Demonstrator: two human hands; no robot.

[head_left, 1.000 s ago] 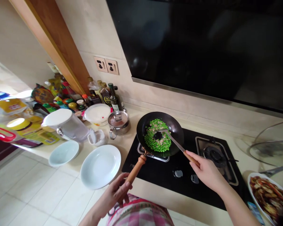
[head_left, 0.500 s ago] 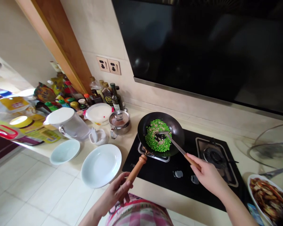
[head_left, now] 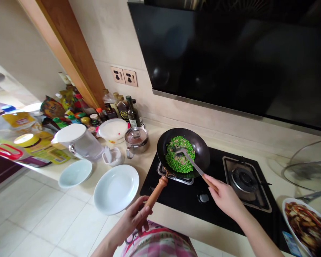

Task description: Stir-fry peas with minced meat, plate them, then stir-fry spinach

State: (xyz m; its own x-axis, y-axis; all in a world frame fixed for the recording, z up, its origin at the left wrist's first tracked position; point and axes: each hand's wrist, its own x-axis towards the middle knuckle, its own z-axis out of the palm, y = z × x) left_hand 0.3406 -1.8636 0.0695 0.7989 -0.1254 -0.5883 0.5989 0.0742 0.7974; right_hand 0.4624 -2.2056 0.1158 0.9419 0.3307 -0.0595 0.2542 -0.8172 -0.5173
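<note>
Left hand (head_left: 135,216) is clamping pan handle (head_left: 156,192), right hand (head_left: 224,197) is gripping spatula (head_left: 194,164) in peas (head_left: 173,163). Pan (head_left: 202,151) is sitting mid-frame. Bottles (head_left: 131,107) left of centre are showing labels (head_left: 124,115), seemingly too blurred to read.

light: soft, moderately bright, palest at left | glare: faint spots on black panel (head_left: 216,67), sheen on plate (head_left: 116,189) | blur: left-edge packages (head_left: 20,120) smeared | distortion: edges stretched

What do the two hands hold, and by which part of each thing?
The left hand holds the wok by its wooden handle; the right hand holds the spatula by its wooden grip.
</note>
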